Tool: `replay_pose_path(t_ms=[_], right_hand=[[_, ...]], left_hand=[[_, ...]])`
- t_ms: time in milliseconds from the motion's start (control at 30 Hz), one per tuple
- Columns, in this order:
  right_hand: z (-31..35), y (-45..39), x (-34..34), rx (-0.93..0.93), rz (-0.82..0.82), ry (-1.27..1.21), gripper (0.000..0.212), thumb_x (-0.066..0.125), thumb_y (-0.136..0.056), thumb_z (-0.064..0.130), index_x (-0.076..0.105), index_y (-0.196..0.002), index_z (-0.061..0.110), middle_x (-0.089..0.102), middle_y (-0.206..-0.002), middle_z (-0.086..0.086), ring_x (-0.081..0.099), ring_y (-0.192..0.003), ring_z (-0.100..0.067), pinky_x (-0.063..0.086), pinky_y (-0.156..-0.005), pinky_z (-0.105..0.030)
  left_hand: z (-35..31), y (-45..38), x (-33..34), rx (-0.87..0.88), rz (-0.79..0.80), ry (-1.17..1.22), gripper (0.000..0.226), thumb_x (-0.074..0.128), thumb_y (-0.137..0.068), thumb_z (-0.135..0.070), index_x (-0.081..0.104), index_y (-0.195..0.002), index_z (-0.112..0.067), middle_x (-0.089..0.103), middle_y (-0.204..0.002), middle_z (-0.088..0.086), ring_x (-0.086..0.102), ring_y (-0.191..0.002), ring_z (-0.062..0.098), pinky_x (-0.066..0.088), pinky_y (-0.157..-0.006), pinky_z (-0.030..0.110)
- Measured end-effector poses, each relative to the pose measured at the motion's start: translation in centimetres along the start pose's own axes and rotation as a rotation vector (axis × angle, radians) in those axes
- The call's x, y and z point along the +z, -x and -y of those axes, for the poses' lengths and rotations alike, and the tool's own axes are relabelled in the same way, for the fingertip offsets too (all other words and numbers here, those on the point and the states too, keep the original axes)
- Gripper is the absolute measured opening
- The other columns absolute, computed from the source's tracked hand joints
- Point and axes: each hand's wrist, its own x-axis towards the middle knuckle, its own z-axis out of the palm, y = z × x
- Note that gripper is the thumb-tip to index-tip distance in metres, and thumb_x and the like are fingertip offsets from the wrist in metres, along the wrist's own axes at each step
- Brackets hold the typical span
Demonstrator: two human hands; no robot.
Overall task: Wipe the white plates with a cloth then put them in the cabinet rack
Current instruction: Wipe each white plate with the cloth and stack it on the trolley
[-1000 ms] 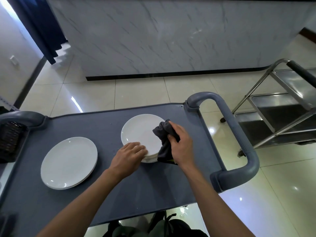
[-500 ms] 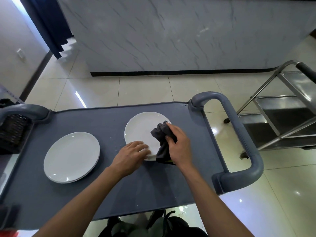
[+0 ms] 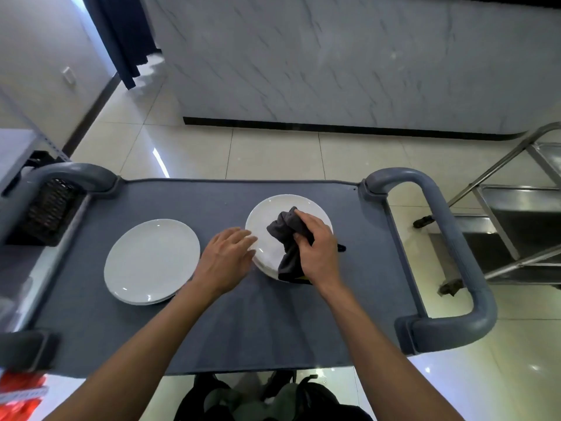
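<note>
At frame centre the right hand grips the grey cloth, wiping the plate stack; the left hand, fingers straight, steadies its rim; next, probably lifting it

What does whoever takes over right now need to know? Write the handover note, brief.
Right hand grips the dark cloth, pressed on the right plate stack.
Left hand, fingers straight, rests at that stack's left rim.
Left plate stack sits untouched on the grey cart.
Done: wiping of the top right plate under way.
Left: finish wiping, wipe the other plates, put all in the cabinet rack, which is out of view.
</note>
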Motion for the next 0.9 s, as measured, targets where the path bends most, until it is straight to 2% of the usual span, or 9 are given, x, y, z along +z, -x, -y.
replay_pose_path(t_ms=[67,133,233,400,533,700,767,900], right_hand=[[1.1,-0.4,1.1,-0.018,0.029,0.012,0.052,0.066,-0.087,-0.004,0.064,-0.134,0.018,0.065,-0.131,0.003,0.055,-0.121,-0.02,0.032,-0.106,-0.013],[2.3,-0.6,2.5,-0.045,0.061,0.013,0.051,0.066,-0.087,-0.004,0.064,-0.134,0.016,0.065,-0.132,0.001,0.055,-0.122,-0.022,0.032,-0.106,-0.015],[4.2,-0.8,4.6,-0.082,0.101,0.011,0.051,0.067,-0.088,-0.003,0.064,-0.134,0.016,0.065,-0.133,0.0,0.056,-0.121,-0.022,0.034,-0.107,-0.022],[7.1,-0.6,8.8,-0.139,0.183,0.019,0.05,0.067,-0.089,-0.001,0.063,-0.135,0.017,0.065,-0.133,0.002,0.055,-0.119,-0.018,0.029,-0.102,-0.007],[9.2,0.1,12.6,-0.156,0.235,-0.018,0.051,0.067,-0.086,-0.004,0.065,-0.133,0.016,0.065,-0.132,0.001,0.058,-0.12,-0.018,0.038,-0.106,-0.023],[10.8,1.4,16.1,-0.141,0.308,-0.057,0.051,0.066,-0.085,-0.005,0.066,-0.132,0.017,0.061,-0.129,0.014,0.057,-0.119,-0.015,0.041,-0.108,-0.029],[11.0,1.8,17.2,-0.15,0.33,-0.058,0.052,0.065,-0.085,-0.005,0.066,-0.131,0.019,0.064,-0.131,0.012,0.058,-0.119,-0.016,0.043,-0.107,-0.033],[11.0,2.4,19.3,-0.162,0.369,-0.054,0.053,0.064,-0.084,-0.003,0.065,-0.131,0.021,0.065,-0.132,0.009,0.059,-0.12,-0.018,0.046,-0.106,-0.041]], left_hand=[[1.2,0.4,-0.9,-0.063,0.026,-0.001,0.03,0.07,-0.09,-0.021,0.072,-0.119,-0.016,0.069,-0.123,0.001,0.061,-0.117,0.028,0.054,-0.094,0.044],[2.3,0.9,-1.8,-0.13,0.047,-0.015,0.031,0.07,-0.09,-0.024,0.07,-0.121,-0.019,0.068,-0.126,0.0,0.06,-0.119,0.027,0.054,-0.091,0.044],[4.0,2.0,-3.5,-0.216,0.062,-0.027,0.033,0.067,-0.093,-0.027,0.069,-0.125,-0.02,0.066,-0.131,-0.001,0.058,-0.122,0.025,0.052,-0.095,0.043],[7.9,4.7,-6.0,-0.343,0.027,-0.028,0.031,0.07,-0.089,-0.022,0.072,-0.12,-0.018,0.069,-0.126,0.001,0.061,-0.118,0.029,0.052,-0.089,0.044],[10.9,6.9,-7.5,-0.486,-0.015,-0.021,0.035,0.074,-0.086,-0.021,0.072,-0.121,-0.015,0.07,-0.123,0.002,0.061,-0.117,0.031,0.053,-0.088,0.046],[14.9,9.7,-8.3,-0.749,-0.012,0.024,0.045,0.073,-0.088,-0.027,0.066,-0.13,-0.013,0.067,-0.128,0.007,0.056,-0.121,0.032,0.046,-0.099,0.045],[16.7,10.9,-8.4,-0.861,0.002,0.047,0.048,0.072,-0.088,-0.031,0.064,-0.132,-0.014,0.065,-0.13,0.008,0.054,-0.122,0.032,0.043,-0.101,0.044],[18.7,12.6,-8.1,-0.963,0.081,0.062,0.048,0.069,-0.087,-0.043,0.062,-0.128,-0.02,0.064,-0.122,0.008,0.053,-0.117,0.032,0.043,-0.095,0.044]])
